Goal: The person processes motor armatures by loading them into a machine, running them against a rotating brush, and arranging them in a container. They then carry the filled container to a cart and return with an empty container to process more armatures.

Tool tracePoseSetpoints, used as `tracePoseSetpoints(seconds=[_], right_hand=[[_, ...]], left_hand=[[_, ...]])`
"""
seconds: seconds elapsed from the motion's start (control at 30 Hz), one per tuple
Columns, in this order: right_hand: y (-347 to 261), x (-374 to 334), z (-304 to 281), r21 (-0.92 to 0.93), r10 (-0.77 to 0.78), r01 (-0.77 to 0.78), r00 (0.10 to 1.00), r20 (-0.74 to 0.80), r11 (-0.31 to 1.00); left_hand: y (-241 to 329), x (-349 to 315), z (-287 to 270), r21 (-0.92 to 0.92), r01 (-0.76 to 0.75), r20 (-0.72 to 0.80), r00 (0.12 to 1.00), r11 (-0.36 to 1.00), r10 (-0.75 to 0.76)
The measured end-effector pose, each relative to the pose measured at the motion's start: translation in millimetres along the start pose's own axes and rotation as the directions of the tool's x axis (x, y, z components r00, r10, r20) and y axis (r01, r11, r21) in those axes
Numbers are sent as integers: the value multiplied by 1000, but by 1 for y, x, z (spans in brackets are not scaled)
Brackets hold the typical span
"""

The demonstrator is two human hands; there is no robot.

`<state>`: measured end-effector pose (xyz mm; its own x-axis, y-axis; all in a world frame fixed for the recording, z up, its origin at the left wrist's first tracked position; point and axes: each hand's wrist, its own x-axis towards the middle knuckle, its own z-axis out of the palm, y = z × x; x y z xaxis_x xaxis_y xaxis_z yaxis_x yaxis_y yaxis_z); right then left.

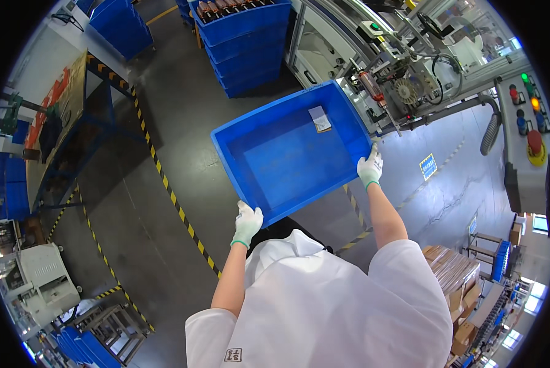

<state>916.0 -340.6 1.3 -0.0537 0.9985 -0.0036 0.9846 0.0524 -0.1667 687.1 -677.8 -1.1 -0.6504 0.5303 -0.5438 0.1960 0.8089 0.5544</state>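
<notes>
A large blue plastic bin (287, 161) is held out in front of me, tilted so that its far right corner lies near the machine. My left hand (247, 224), in a white glove with a green cuff, grips the near left corner of the rim. At the near right corner my right hand (370, 167), gloved the same way, is closed on the rim. Inside the bin, toward its far right, lies a small white paper slip (320, 119); otherwise only the bin's bare bottom shows. The undersides of both hands' grips are partly hidden.
Ahead stands a stack of blue bins (244, 52), its top one holding copper-wound rotors (226, 7). A machine (404, 89) with a rotor in it fills the far right, beside a button panel (533, 122). A workbench (66, 122) is left; cardboard boxes (462, 294) are at right.
</notes>
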Motion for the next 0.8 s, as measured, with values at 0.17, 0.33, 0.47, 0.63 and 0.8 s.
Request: tracePoseSetpoints(seconds=[0.17,0.33,0.47,0.63,0.8], right_hand=[[-12,-7,-7,74,-57,57,998,0,996],[-11,-14,0,64,43,-40,998,-35,997],[0,-35,14,260,435,-405,898,-67,876],[-46,-101,23,309,606,-582,795,23,752],[-74,-198,48,416,617,-555,787,-18,720]], left_hand=[[-4,-2,-24,-161,103,170,983,982,-76],[-9,-1,-50,-169,47,382,924,984,22],[-13,16,-67,-244,89,622,779,966,85],[-32,47,-92,-360,25,765,581,933,280],[-67,81,-187,-272,-139,685,667,952,293]])
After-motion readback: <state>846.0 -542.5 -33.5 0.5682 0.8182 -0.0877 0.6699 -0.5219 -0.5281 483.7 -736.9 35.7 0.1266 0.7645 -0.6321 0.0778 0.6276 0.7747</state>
